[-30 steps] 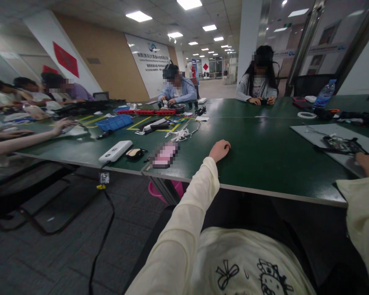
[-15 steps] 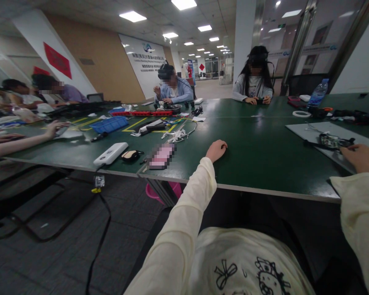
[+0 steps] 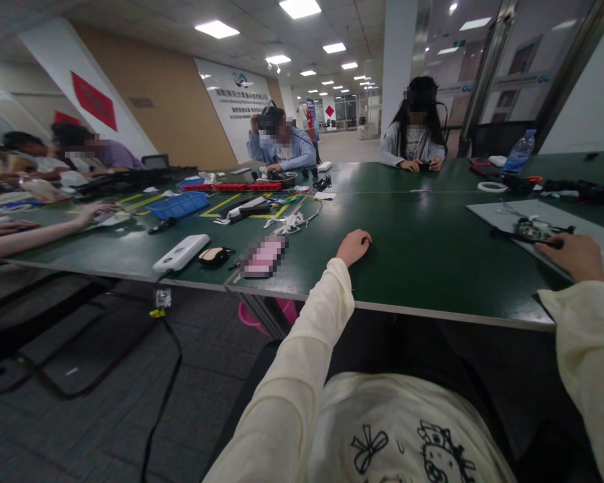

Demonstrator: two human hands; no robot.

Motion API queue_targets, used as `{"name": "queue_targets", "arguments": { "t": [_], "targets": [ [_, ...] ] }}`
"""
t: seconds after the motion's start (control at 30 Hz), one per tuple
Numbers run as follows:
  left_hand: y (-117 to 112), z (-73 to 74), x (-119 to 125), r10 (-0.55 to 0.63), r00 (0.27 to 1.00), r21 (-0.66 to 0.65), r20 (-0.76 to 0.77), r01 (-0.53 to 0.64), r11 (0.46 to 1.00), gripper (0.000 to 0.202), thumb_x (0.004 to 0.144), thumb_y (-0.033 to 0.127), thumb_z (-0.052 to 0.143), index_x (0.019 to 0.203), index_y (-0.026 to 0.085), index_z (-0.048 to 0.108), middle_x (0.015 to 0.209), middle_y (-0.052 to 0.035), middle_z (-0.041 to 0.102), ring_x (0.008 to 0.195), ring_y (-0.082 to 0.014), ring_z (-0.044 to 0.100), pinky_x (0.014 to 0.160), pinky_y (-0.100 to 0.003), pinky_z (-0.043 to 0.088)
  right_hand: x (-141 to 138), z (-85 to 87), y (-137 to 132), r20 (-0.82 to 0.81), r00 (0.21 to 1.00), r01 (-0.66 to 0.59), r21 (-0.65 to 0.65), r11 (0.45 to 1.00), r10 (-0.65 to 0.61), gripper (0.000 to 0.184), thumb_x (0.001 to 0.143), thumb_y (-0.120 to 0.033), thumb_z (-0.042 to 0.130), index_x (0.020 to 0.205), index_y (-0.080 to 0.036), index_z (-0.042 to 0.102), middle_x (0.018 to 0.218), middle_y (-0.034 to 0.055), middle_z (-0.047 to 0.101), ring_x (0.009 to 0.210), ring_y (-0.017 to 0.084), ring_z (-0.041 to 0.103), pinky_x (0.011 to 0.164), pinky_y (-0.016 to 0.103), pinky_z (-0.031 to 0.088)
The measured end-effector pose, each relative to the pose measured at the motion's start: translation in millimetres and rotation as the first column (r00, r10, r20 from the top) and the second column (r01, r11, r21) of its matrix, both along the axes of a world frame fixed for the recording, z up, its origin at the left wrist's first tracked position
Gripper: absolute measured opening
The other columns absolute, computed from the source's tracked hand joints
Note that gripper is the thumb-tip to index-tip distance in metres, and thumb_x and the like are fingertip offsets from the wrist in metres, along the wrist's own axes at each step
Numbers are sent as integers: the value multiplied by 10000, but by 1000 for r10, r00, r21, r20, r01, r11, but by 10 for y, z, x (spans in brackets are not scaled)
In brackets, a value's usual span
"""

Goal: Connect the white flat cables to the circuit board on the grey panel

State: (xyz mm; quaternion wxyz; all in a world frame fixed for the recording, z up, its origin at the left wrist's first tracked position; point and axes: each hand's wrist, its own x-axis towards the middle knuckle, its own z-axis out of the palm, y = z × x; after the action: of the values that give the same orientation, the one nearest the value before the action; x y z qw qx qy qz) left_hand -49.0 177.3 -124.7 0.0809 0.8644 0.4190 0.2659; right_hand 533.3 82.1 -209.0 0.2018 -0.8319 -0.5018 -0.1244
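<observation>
While the left hand [image 3: 353, 245] rests at twelve o'clock on the green table [image 3: 423, 261], fingers curled together into a loose fist, a black tool [image 3: 503, 235] lies at two o'clock on the grey mat [image 3: 488, 213], long axis crosswise, tip toward nine o'clock. The right hand [image 3: 574, 257] lies knuckles up, fingers closed on its handle end, beside a small circuit board [image 3: 531, 230].

left hand [image 3: 353, 246] curled on green table [image 3: 423, 268], right hand [image 3: 574, 257] touching black tool [image 3: 526, 236] on grey mat [image 3: 488, 212]
</observation>
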Motion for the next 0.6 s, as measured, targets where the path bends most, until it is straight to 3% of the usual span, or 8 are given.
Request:
{"name": "queue_targets", "arguments": {
  "t": [0.1, 0.23, 0.4, 0.6],
  "targets": [
    [3, -9, -3, -4, 1000, 7, 7, 4, 1000, 246, 848, 113, 465, 901, 175, 697, 989, -56, 666, 963, -176, 629, 963, -312, 477, -75, 64, 27, 6, 998, -56, -78, 995, 57, 477, 763, -580, 508, 950, -181, 690, 842, 146, 640, 842, 302, 548, 726, 373, 394],
    [0, -5, -6, -9, 1000, 11, 7, 9, 1000, 253, 852, 112, 460, 909, 172, 699, 990, -59, 668, 958, -178, 632, 959, -318, 480, -282, 162, 33, -21, 993, -117, -87, 989, 115, 370, 725, -515, 590, 886, -192, 674, 887, 128, 625, 853, 274, 531, 718, 359, 378],
    [-4, 12, 2, 5, 1000, 8, -8, -5, 1000, 251, 851, 107, 466, 902, 177, 701, 991, -54, 668, 958, -175, 630, 957, -312, 478, -566, 265, -18, -20, 972, -236, -17, 972, 235, 293, 722, -476, 616, 837, -209, 650, 925, 103, 570, 879, 251, 509, 788, 347, 379],
    [7, -1, 6, -17, 1000, 26, 6, 17, 1000, 256, 841, 97, 465, 893, 163, 706, 956, -64, 672, 918, -178, 629, 933, -317, 485, -689, 337, -13, -19, 985, -171, 108, 979, 174, 280, 740, -472, 599, 788, -205, 665, 938, 135, 606, 1010, 280, 489, 860, 362, 356]
  ]
}}
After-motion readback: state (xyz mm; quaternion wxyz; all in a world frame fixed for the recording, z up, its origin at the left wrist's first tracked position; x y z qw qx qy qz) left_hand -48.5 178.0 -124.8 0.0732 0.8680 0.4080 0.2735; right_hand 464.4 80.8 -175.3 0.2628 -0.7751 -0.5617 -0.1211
